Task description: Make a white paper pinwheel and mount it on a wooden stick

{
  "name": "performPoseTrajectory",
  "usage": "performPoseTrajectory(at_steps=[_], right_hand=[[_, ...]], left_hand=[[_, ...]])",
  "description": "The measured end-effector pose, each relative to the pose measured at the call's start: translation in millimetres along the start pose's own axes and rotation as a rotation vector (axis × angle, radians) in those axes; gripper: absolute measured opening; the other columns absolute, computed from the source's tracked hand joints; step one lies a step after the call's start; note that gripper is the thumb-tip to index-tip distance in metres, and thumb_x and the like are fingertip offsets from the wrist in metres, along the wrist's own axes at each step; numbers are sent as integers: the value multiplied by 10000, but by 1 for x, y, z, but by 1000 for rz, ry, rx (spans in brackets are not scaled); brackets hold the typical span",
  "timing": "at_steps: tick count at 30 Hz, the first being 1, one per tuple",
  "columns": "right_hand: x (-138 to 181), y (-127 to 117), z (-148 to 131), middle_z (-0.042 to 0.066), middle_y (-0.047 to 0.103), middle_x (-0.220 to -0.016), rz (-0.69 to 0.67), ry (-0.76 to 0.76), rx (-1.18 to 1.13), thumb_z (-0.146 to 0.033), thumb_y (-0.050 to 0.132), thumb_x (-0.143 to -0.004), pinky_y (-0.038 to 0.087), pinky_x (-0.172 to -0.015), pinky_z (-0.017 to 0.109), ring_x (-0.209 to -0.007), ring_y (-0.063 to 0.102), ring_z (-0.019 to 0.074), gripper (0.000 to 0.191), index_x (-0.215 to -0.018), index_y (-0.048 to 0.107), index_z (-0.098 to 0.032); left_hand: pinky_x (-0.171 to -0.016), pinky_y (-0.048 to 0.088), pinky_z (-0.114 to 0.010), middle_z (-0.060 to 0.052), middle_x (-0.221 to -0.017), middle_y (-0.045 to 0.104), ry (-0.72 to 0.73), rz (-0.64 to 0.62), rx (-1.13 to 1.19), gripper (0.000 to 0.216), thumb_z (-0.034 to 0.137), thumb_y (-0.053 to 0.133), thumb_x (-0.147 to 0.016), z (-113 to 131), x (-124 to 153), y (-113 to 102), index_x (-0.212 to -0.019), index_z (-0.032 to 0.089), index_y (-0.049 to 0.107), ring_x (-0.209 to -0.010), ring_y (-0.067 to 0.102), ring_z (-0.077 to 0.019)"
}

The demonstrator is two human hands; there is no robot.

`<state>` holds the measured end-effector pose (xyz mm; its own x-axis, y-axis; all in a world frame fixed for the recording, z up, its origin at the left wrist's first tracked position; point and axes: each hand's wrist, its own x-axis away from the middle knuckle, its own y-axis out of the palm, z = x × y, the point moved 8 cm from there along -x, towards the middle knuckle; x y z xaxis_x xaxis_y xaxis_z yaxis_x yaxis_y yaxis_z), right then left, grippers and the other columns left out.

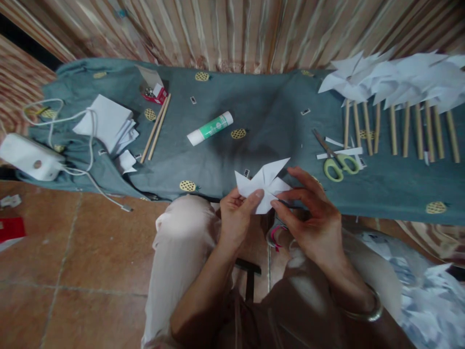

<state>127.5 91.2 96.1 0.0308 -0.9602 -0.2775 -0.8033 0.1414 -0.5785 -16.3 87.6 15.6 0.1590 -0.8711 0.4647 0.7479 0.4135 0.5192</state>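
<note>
A white paper pinwheel (267, 182) with pointed blades is held between both hands, above my lap at the table's near edge. My left hand (236, 213) pinches it from the left, thumb on top near the centre. On the other side, my right hand (314, 218) grips a lower right blade between thumb and fingers, its index finger raised. A green and white glue stick (210, 128) lies on the cloth beyond my hands. Scissors (336, 162) with pale green handles rest to the right, among white paper strips (341, 152).
Finished pinwheels (392, 80) on sticks lie in a row at the right. Left stand a small red box (158, 97), two wooden sticks (158, 128), stacked paper (109, 121) and a white power strip (31, 157) with cables. A bag of paper pieces (432, 300) sits lower right.
</note>
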Motion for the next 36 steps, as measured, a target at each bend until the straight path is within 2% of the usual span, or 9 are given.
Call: performPoseTrajectory(at_steps=[6, 9, 13, 19, 24, 26, 29, 33, 36], right_hand=[[0, 3, -1, 88, 611, -1342, -25, 4, -21, -255, 677, -820, 475, -1023, 566, -1261, 565, 306, 32, -797, 664, -237], [0, 2, -6, 102, 615, -1338, -29, -25, -20, -264, 686, -814, 529, -948, 531, -1228, 591, 310, 67, -770, 664, -219], [-1, -6, -11, 46, 655, -1288, -1, -28, -50, -251, 673, -824, 550, -908, 462, -1215, 599, 275, 108, -717, 657, -241], [-2, -19, 15, 64, 710, -1145, 105, 255, -272, -330, 715, -802, 541, -903, 439, -1046, 675, 252, 122, -733, 678, -237], [1, 16, 30, 23, 739, -855, -134, 497, -472, -442, 776, -721, 579, -660, 318, -723, 691, 181, 268, -881, 720, -233], [2, 25, 31, 4, 722, -759, -175, 549, -542, -452, 798, -689, 569, -627, 307, -658, 664, 167, 249, -790, 725, -237], [1, 27, 34, -19, 697, -683, -132, 623, -605, -431, 837, -636, 552, -601, 302, -608, 623, 151, 218, -684, 719, -254], [2, 27, 40, -23, 715, -706, -76, 700, -680, -407, 853, -609, 553, -611, 299, -609, 621, 143, 211, -713, 739, -263], [4, 31, 41, -15, 719, -709, -112, 716, -692, -428, 845, -614, 551, -586, 301, -603, 629, 149, 237, -740, 738, -257]], left_hand=[[-653, 527, -220, -13, -753, 761, 4, 0, 0, 255, 347, 868, -608, -2, 0, -3, -773, 178, 772, -618, 653, -104], [-660, 530, -224, -16, -758, 762, 3, 9, 0, 274, 357, 875, -592, -1, 0, -2, -765, 174, 768, -632, 657, -110], [-650, 529, -224, -13, -742, 757, -7, 11, -19, 286, 325, 892, -556, 0, 0, -1, -756, 166, 764, -624, 648, -109], [-630, 527, -239, -2, -709, 743, -9, 18, -38, 283, 305, 903, -525, -3, 0, -1, -724, 168, 755, -590, 627, -109], [-577, 498, -218, 10, -640, 713, 10, 25, -95, 261, 293, 899, -521, -2, 1, 0, -677, 158, 740, -546, 586, -93], [-554, 485, -203, 18, -612, 700, 21, 12, -115, 244, 276, 898, -518, 0, 1, 1, -655, 159, 733, -529, 572, -84], [-584, 518, -216, 3, -674, 731, 16, -28, -120, 272, 269, 902, -507, 0, 1, 4, -702, 165, 744, -571, 612, -103], [-633, 545, -223, -4, -719, 745, -3, -52, -100, 303, 263, 892, -528, -1, 1, 5, -780, 171, 752, -619, 648, -113], [-627, 540, -213, 9, -676, 727, 24, -46, -118, 266, 281, 885, -542, 2, 1, 5, -743, 176, 747, -603, 636, -104]])
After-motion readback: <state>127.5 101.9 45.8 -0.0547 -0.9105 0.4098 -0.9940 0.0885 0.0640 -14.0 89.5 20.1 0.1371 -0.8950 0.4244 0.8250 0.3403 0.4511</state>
